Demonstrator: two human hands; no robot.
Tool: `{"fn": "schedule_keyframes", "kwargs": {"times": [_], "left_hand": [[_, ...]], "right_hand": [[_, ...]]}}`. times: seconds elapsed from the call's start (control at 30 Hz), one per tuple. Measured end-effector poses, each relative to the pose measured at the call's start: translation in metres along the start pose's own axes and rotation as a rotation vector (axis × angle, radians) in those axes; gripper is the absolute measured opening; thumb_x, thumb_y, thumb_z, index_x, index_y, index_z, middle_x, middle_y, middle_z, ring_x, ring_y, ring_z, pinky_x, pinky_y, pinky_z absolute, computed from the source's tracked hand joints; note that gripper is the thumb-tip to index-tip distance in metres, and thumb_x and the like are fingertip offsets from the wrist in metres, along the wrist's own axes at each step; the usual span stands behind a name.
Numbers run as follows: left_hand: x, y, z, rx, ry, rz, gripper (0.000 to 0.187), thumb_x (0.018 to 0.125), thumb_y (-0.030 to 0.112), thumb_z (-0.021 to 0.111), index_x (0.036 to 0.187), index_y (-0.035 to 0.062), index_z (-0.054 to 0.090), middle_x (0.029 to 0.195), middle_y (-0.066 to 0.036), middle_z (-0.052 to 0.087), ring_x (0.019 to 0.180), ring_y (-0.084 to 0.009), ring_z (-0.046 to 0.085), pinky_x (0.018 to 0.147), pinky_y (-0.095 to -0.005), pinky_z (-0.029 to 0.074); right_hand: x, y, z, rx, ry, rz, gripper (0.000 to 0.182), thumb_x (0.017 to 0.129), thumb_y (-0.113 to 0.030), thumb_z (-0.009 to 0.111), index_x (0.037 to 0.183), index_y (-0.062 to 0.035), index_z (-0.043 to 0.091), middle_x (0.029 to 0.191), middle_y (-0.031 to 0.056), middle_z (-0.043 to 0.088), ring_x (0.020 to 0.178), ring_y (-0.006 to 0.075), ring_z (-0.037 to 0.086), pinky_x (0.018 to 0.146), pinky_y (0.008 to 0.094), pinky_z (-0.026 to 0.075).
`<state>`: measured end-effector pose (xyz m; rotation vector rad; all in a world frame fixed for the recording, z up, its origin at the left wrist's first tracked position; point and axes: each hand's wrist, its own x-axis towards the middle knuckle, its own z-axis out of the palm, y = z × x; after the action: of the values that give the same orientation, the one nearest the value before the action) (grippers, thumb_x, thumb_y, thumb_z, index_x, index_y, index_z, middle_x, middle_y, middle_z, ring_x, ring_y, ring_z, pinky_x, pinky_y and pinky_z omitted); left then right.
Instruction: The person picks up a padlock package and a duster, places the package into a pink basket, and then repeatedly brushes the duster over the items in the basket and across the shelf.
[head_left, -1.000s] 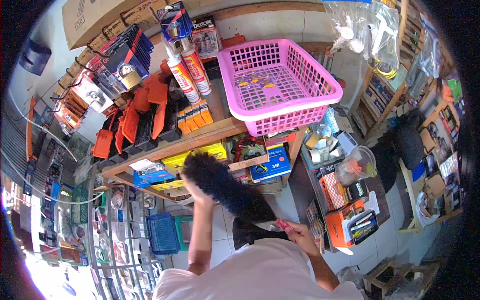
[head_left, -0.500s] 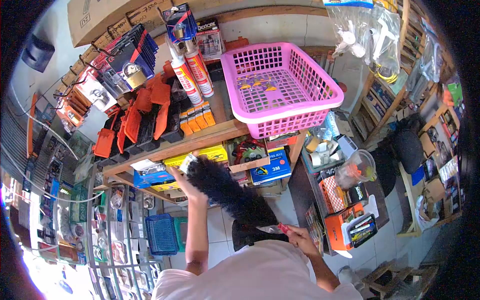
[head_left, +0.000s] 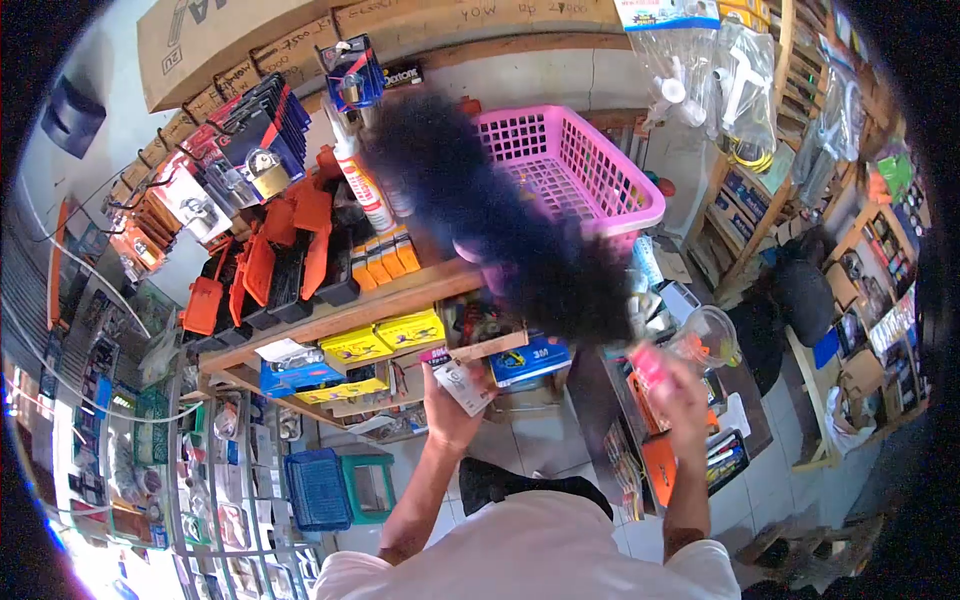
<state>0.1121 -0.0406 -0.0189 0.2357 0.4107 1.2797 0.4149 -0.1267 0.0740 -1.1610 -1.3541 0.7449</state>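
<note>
Duster point(head_left: 500, 220) juts from right hand point(head_left: 684, 402), with box point(head_left: 466, 392) in left hand point(head_left: 449, 424).

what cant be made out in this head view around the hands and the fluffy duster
Pink basket, head view: its left part is hidden behind the duster.
Right-hand silicone tube, head view: mostly covered by the duster.
Pink handle, head view: blurred, and partly covered by the right hand.
White packet in the left hand, head view: fine print too small to read.
</note>
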Motion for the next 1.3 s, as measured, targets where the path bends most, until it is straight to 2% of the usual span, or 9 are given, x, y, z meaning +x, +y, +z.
{"fn": "schedule_keyframes", "kwargs": {"times": [0.03,0.2,0.4,0.67,0.73,0.8,0.87,1.03,1.3], "left_hand": [[0.0,0.003,-0.004,-0.015,-0.054,0.002,0.05,0.098,0.058,0.035,0.094,0.0127,0.056,0.083,-0.004,0.055,0.076,-0.0206,0.052,0.071,-0.0363,0.042],[0.005,-0.001,-0.024,-0.033,-0.017,0.059,0.031,0.101,0.043,0.043,0.105,0.0133,0.052,0.09,-0.001,0.053,0.083,-0.0193,0.053,0.076,-0.0377,0.043],[0.008,0.028,0.026,0.402,-0.082,0.298,0.006,0.1,0.014,0.051,0.102,0.0092,0.053,0.097,-0.004,0.063,0.089,-0.0157,0.064,0.079,-0.0332,0.052],[-0.01,0.063,0.06,0.489,0.039,0.513,0.005,0.095,0.009,0.059,0.097,0.006,0.056,0.087,-0.003,0.065,0.072,-0.0066,0.06,0.064,-0.0232,0.051],[-0.012,0.068,0.067,0.535,0.037,0.551,0.007,0.094,0.01,0.06,0.099,0.005,0.058,0.086,-0.002,0.065,0.073,-0.0058,0.059,0.064,-0.0218,0.049],[-0.011,0.071,0.077,0.58,0.037,0.583,0.009,0.094,0.011,0.061,0.1,0.0041,0.06,0.085,-0.002,0.065,0.073,-0.0049,0.058,0.063,-0.0205,0.046],[-0.003,0.075,0.095,0.823,0.03,0.727,0.013,0.093,0.014,0.062,0.1,0.0029,0.063,0.083,0.0,0.064,0.072,-0.0033,0.055,0.062,-0.0193,0.043],[0.029,0.1,0.174,0.748,-0.209,0.786,0.017,0.096,0.013,0.059,0.107,0.0007,0.062,0.093,-0.003,0.065,0.08,-0.0078,0.06,0.07,-0.0225,0.047],[0.091,0.122,0.251,0.733,-0.36,0.887,0.027,0.094,0.011,0.061,0.117,-0.0039,0.06,0.1,-0.004,0.064,0.085,-0.0071,0.059,0.075,-0.0234,0.049]], "right_hand": [[0.009,-0.007,-0.007,0.085,0.101,0.057,0.045,0.088,-0.026,0.058,0.124,0.0006,0.059,0.099,0.0032,0.062,0.08,0.0088,0.054,0.07,0.0241,0.045],[0.091,-0.059,-0.025,-0.353,0.079,-0.327,0.039,0.092,-0.014,0.056,0.128,0.0015,0.055,0.119,0.0131,0.063,0.106,0.0187,0.059,0.093,0.0309,0.045],[0.185,-0.047,0.003,-0.866,0.067,-0.258,0.027,0.086,-0.021,0.063,0.112,-0.0117,0.062,0.089,0.017,0.068,0.084,0.0366,0.066,0.073,0.0426,0.052],[0.181,-0.06,0.026,-1.051,0.026,-0.112,0.034,0.084,-0.027,0.067,0.113,-0.0098,0.063,0.095,0.0174,0.068,0.091,0.0378,0.064,0.078,0.0473,0.05],[0.169,-0.063,0.033,-1.239,0.33,-0.537,0.035,0.083,-0.031,0.067,0.108,-0.0077,0.064,0.091,0.014,0.066,0.089,0.0355,0.062,0.079,0.0448,0.048],[0.159,-0.078,0.05,-1.179,0.357,-0.649,0.037,0.081,-0.029,0.07,0.111,-0.0075,0.064,0.09,0.0123,0.063,0.088,0.0339,0.059,0.081,0.0425,0.045],[0.149,-0.087,0.072,-0.769,0.094,-0.827,0.038,0.081,-0.022,0.072,0.115,-0.0059,0.063,0.093,0.0133,0.065,0.089,0.0328,0.061,0.081,0.0439,0.046],[0.136,-0.084,0.14,-0.125,-0.36,-0.523,0.027,0.086,-0.022,0.071,0.101,0.0,0.063,0.074,0.0079,0.066,0.072,0.0158,0.065,0.068,0.0305,0.05],[0.251,-0.092,0.17,0.27,-0.192,-0.406,0.021,0.095,-0.019,0.06,0.097,0.0011,0.065,0.077,0.0002,0.064,0.07,0.0048,0.054,0.061,0.022,0.043]]}}
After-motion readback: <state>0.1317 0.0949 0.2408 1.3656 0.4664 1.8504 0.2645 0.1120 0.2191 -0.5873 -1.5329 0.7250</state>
